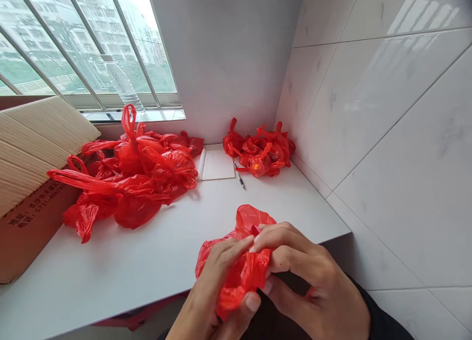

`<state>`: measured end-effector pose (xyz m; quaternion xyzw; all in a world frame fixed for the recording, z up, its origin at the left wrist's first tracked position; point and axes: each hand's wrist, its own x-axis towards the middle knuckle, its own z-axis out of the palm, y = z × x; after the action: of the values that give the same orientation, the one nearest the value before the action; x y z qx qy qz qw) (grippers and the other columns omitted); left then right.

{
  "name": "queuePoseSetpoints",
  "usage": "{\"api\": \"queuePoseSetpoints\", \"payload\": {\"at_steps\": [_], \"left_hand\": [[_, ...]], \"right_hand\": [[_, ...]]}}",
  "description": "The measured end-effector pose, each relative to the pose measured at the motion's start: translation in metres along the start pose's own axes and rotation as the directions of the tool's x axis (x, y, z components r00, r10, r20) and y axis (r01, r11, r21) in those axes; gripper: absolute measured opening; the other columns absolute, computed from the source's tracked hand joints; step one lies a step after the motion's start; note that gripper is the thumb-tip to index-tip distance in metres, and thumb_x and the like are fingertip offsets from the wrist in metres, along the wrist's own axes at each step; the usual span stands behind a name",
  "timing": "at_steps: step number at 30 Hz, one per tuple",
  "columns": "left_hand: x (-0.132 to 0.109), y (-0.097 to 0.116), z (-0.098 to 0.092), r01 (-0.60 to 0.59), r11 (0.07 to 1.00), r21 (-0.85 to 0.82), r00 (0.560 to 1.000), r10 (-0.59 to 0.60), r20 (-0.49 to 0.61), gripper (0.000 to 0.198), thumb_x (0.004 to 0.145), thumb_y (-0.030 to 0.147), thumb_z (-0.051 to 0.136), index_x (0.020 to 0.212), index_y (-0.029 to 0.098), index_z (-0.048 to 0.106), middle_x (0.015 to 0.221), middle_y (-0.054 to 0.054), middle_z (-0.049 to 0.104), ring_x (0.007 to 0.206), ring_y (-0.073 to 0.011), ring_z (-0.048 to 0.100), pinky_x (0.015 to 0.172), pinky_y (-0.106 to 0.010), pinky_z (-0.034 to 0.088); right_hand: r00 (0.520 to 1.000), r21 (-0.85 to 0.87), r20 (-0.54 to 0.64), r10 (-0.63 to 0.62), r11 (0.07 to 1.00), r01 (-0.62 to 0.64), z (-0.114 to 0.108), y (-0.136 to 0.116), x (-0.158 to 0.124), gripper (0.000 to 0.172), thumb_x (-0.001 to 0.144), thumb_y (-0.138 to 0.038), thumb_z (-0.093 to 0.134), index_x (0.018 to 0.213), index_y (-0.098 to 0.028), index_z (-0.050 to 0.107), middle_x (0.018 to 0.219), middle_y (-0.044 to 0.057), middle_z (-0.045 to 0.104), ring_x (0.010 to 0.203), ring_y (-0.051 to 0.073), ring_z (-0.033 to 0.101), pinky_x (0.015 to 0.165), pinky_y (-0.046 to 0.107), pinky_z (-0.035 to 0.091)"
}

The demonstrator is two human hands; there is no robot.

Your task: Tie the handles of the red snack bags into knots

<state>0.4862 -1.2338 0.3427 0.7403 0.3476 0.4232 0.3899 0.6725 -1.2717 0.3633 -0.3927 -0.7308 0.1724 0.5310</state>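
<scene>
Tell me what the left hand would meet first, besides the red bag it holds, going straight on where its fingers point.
Most likely the right hand: its fingertips lie just ahead of the left hand, by the red bag. Whether they already touch is unclear.

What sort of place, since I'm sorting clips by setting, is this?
Likely the corner of a small indoor room, though home or workplace I can't tell: a barred window, a glossy tiled wall and a white tabletop suggest it.
</scene>
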Motion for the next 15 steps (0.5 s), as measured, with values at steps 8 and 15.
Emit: {"api": "queuePoseSetpoints", "payload": {"at_steps": [8, 15], "left_hand": [[0.025, 0.003, -0.015, 0.111, 0.886, -0.451, 0.988, -0.147, -0.045, 0.036, 0.097, 0.044, 0.049, 0.070, 0.021, 0.059, 0.075, -0.005, 0.067, 0.096, -0.0248, 0.066, 0.098, -0.039, 0.049], [0.037, 0.016, -0.017, 0.273, 0.718, -0.640, 0.961, -0.231, 0.151, 0.035, 0.089, 0.053, 0.059, 0.074, 0.022, 0.054, 0.046, 0.009, 0.034, 0.038, -0.0086, 0.039, 0.051, -0.026, 0.050]], "right_hand": [[0.944, 0.170, -0.268, 0.191, 0.974, -0.148, -0.009, 0.006, -0.005, 0.016, 0.100, -0.018, 0.050, 0.110, -0.028, 0.058, 0.108, 0.005, 0.065, 0.103, 0.020, 0.065, 0.085, 0.036, 0.059], [0.917, 0.281, -0.359, 0.173, 0.957, -0.071, -0.005, -0.007, 0.008, 0.013, 0.100, -0.025, 0.054, 0.111, -0.031, 0.053, 0.078, 0.000, 0.065, 0.078, 0.019, 0.069, 0.079, 0.040, 0.063]]}}
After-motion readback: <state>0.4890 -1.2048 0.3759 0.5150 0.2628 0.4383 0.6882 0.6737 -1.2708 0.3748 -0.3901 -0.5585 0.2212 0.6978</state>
